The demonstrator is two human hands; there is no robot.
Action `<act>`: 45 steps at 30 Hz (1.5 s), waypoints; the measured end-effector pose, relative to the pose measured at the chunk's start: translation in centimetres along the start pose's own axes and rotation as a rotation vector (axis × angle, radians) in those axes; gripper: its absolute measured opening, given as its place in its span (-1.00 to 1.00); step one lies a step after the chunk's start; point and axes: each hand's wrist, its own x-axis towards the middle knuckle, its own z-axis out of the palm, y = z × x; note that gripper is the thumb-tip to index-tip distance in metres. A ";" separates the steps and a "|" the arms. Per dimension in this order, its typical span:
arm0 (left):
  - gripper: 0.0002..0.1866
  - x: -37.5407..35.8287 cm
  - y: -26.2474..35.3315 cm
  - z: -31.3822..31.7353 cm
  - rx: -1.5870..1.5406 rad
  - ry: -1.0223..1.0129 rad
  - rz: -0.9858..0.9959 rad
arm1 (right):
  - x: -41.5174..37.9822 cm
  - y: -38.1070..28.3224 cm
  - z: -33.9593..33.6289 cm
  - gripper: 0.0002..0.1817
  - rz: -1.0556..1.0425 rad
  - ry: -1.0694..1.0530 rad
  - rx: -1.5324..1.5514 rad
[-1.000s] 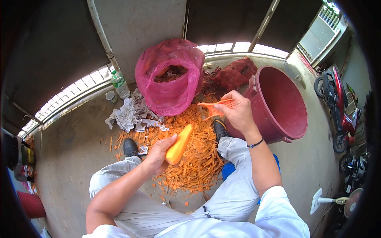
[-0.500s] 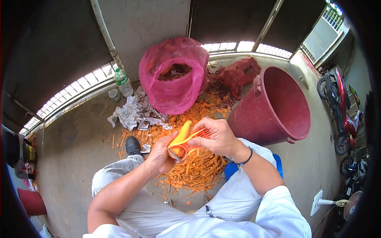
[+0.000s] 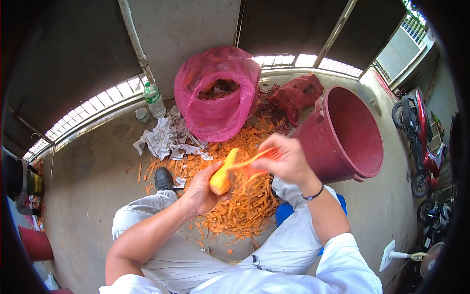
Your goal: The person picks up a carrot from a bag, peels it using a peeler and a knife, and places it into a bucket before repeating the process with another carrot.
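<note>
A peeled carrot (image 3: 223, 176) lies tilted in my left hand (image 3: 201, 191), its thick end toward me and the fingers curled under it. My right hand (image 3: 285, 159) grips an orange peeler (image 3: 252, 164), blurred by motion, just right of the carrot. The peeler's head overlaps the carrot's right side in this view. Below both hands a heap of orange carrot peelings (image 3: 245, 210) spreads over the floor between my legs.
A pink mesh sack (image 3: 215, 120) stands ahead, with crumpled paper (image 3: 169, 134) and a plastic bottle (image 3: 154, 100) to its left. Behind right lies a red mesh sack (image 3: 298, 95). A large maroon bin (image 3: 318, 142) leans at my right. Motorbikes (image 3: 416, 132) stand far right.
My right hand has moved the peeler up and right, off the carrot's near end. The carrot stays in my left hand, its thick end now uncovered.
</note>
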 end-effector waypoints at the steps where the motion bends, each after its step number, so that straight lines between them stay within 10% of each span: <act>1: -0.63 0.1 0.1 0.0 0.002 0.031 -0.005 | -0.1 -0.6 0.8 -0.74 0.020 -0.079 -0.032; 7: -0.63 -0.4 0.2 0.0 0.020 -0.041 -0.050 | 0.2 -1.2 0.9 -0.76 -0.029 -0.105 -0.083; 16: -0.50 -1.4 0.7 0.1 0.026 -0.154 -0.061 | 2.6 4.0 -6.7 -0.77 0.076 0.389 -0.596; 21: -0.54 -0.1 1.2 -1.4 0.117 -0.058 -0.096 | 1.5 2.9 -3.1 -0.75 0.042 0.228 0.032; 26: -0.59 -0.1 -0.1 0.1 0.134 0.226 -0.074 | 0.0 -0.8 2.0 -0.74 -0.033 -0.160 -0.122; 37: -0.62 -1.1 -0.4 -0.2 0.225 0.038 -0.009 | 2.4 2.6 -4.7 -0.76 -0.039 0.226 -0.621; 45: -0.61 -0.1 0.3 -0.7 0.172 0.140 -0.059 | 1.4 2.6 -2.8 -0.73 0.060 0.147 -0.133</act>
